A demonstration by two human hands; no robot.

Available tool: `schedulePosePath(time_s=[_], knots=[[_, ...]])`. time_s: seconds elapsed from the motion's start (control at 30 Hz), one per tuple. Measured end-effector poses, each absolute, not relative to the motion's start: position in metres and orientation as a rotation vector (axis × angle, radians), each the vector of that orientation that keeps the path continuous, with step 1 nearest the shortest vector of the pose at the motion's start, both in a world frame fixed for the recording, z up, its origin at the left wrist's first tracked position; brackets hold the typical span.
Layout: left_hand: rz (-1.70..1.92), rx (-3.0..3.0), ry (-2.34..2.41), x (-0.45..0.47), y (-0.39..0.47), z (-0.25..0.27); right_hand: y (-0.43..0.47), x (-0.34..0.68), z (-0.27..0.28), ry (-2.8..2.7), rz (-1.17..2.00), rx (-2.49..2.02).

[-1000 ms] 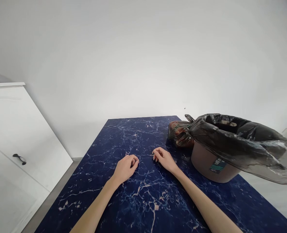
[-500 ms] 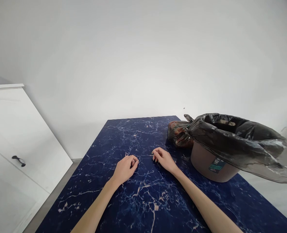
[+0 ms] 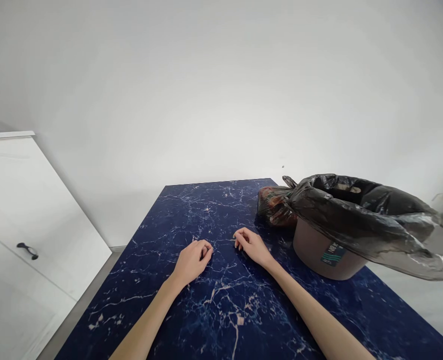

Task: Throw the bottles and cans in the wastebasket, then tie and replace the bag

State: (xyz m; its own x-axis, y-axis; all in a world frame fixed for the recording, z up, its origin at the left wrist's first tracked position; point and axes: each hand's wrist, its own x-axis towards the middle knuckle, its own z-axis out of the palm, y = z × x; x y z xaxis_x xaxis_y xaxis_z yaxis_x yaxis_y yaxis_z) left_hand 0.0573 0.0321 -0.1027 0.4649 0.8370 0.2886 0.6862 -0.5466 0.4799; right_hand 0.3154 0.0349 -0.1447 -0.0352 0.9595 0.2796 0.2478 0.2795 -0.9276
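Note:
My left hand (image 3: 193,261) rests on the blue marble-patterned table (image 3: 206,205), its fingers curled into a loose fist with the thumb against them. Across a small gap lies my right hand (image 3: 252,245), also loosely curled, fingertips down at the tabletop. I see nothing held in either one. Nearest to the right hand, on its far right side, is a brownish bin (image 3: 315,252) lined with a black plastic bag (image 3: 360,215) that drapes over its rim. The gathered end of the bag bulges out at the bin's left, with something reddish-brown (image 3: 276,202) showing through.
A white cabinet (image 3: 37,200) with a dark handle (image 3: 27,251) stands at the left, beyond a strip of floor. Behind the table rises a plain white wall (image 3: 214,100). The bag's loose edge hangs out past the table's right side.
The whole view has shifted very slightly. Both hands keep their place and curl on the table, and the bin has not moved.

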Motion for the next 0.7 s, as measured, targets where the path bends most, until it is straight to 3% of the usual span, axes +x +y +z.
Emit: schedulePosePath(time_s=[0.47, 0.7], knots=[[0.719, 2.452, 1.300, 0.0568, 0.0323, -0.1041, 0.0348, 0.3154, -0.1455, -1.541, 0.824, -1.181], [0.712, 2.473, 1.294, 0.0560, 0.0333, -0.1053, 0.0367, 0.3176, -0.1467, -1.537, 0.538, -1.269]])
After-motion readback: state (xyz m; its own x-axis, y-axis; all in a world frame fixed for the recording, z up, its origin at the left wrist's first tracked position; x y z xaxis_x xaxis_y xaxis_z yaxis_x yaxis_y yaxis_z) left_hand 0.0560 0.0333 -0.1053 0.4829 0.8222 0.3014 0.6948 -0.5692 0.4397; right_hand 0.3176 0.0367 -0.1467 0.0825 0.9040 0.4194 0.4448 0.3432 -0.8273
